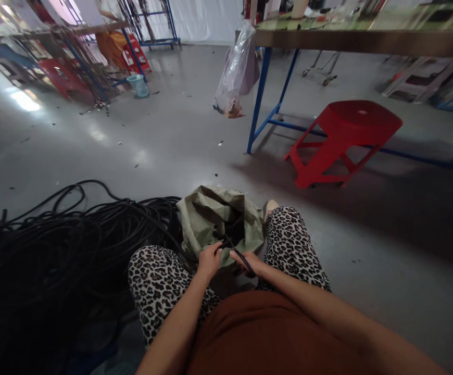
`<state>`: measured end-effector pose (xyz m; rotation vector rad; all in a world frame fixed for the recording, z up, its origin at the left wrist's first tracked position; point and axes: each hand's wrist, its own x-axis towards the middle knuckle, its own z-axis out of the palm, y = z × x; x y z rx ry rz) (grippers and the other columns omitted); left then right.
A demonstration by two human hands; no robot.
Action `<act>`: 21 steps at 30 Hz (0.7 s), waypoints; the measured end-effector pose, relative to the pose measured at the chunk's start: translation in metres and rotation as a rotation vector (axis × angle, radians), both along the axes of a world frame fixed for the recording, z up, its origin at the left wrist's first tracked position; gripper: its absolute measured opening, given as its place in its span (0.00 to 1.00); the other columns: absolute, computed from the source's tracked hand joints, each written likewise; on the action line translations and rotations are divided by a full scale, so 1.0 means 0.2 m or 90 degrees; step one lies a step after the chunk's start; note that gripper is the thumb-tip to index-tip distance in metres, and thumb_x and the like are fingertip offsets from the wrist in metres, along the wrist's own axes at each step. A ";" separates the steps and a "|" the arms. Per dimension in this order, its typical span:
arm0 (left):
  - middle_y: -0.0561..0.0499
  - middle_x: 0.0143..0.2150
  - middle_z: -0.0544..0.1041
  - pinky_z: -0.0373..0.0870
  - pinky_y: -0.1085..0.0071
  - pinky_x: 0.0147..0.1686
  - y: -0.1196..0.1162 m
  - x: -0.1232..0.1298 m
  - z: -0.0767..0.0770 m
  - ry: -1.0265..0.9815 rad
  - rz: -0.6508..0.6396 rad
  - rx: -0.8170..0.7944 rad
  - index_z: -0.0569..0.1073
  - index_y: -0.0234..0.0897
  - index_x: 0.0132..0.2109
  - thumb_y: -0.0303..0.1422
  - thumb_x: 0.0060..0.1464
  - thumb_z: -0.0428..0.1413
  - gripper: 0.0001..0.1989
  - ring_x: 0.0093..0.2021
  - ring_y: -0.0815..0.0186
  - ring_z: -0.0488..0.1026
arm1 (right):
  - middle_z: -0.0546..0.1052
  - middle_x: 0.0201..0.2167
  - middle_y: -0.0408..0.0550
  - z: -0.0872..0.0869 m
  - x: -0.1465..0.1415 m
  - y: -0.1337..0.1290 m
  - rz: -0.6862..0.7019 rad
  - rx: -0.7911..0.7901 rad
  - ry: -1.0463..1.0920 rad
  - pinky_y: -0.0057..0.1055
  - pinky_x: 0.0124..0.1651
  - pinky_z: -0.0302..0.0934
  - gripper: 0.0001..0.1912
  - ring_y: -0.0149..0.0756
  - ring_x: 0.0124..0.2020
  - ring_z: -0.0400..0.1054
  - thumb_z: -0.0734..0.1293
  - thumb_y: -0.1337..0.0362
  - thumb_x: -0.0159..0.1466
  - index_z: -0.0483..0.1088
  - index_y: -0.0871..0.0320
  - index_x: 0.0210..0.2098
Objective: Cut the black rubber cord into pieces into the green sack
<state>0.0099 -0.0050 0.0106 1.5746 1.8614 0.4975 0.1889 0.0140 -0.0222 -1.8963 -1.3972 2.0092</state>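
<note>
Between my knees stands an open woven sack [195, 208], its rim folded and its inside dark. Over its near edge, my left hand [210, 259] is closed on the end of a black rubber hose [223, 245]. My right hand [246, 262] grips black-handled scissors [246, 263], whose blades point up and left toward the hose end. The blades meet or nearly meet the hose; I cannot tell if they are cutting. A large heap of black hose [93, 234] lies on the floor at my left, and a strand runs from it toward my left hand.
A red plastic stool [361, 122] stands ahead on the right, by a blue-legged table [328, 41]. From the table's corner hangs a clear plastic bag [234, 73]. Farther left are a light blue bin [138, 85], red stools and a person [111, 47] at another table. Small scraps dot the floor.
</note>
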 end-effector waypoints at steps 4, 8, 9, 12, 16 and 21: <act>0.44 0.51 0.79 0.70 0.61 0.54 -0.01 0.00 -0.01 -0.020 0.014 0.015 0.76 0.37 0.51 0.28 0.58 0.51 0.16 0.51 0.60 0.75 | 0.61 0.12 0.39 -0.04 0.00 0.00 0.008 0.015 0.007 0.23 0.14 0.50 0.33 0.26 0.10 0.55 0.60 0.33 0.58 0.63 0.59 0.21; 0.46 0.50 0.79 0.70 0.61 0.54 -0.01 -0.01 -0.01 -0.028 0.016 0.027 0.75 0.38 0.51 0.28 0.57 0.51 0.16 0.51 0.61 0.76 | 0.60 0.11 0.38 -0.05 0.01 0.00 0.007 0.039 0.001 0.22 0.15 0.48 0.33 0.24 0.11 0.55 0.60 0.34 0.58 0.63 0.59 0.21; 0.46 0.50 0.79 0.71 0.62 0.54 -0.01 -0.01 -0.01 -0.031 0.013 0.030 0.75 0.38 0.52 0.28 0.57 0.51 0.16 0.50 0.61 0.76 | 0.60 0.12 0.38 -0.05 0.02 0.00 0.008 0.044 0.002 0.22 0.15 0.47 0.33 0.24 0.11 0.55 0.61 0.34 0.58 0.63 0.59 0.21; 0.46 0.50 0.79 0.70 0.62 0.54 -0.01 -0.02 -0.01 -0.028 0.001 0.041 0.75 0.37 0.50 0.28 0.57 0.51 0.16 0.50 0.61 0.75 | 0.60 0.12 0.38 -0.03 0.02 0.01 0.009 0.029 0.019 0.22 0.15 0.47 0.31 0.24 0.12 0.55 0.62 0.35 0.58 0.63 0.59 0.22; 0.44 0.49 0.79 0.70 0.59 0.54 0.00 -0.02 -0.01 0.000 -0.019 0.052 0.76 0.37 0.49 0.27 0.57 0.51 0.15 0.50 0.60 0.76 | 0.60 0.13 0.37 0.02 0.02 0.00 -0.011 -0.029 0.046 0.23 0.15 0.48 0.29 0.25 0.11 0.53 0.63 0.38 0.60 0.62 0.59 0.23; 0.44 0.48 0.80 0.71 0.60 0.53 0.00 -0.02 0.00 0.008 -0.023 0.061 0.77 0.38 0.49 0.26 0.56 0.52 0.15 0.49 0.60 0.76 | 0.60 0.14 0.38 0.08 0.01 0.00 -0.006 -0.052 0.062 0.22 0.16 0.49 0.26 0.25 0.13 0.55 0.63 0.42 0.62 0.62 0.59 0.24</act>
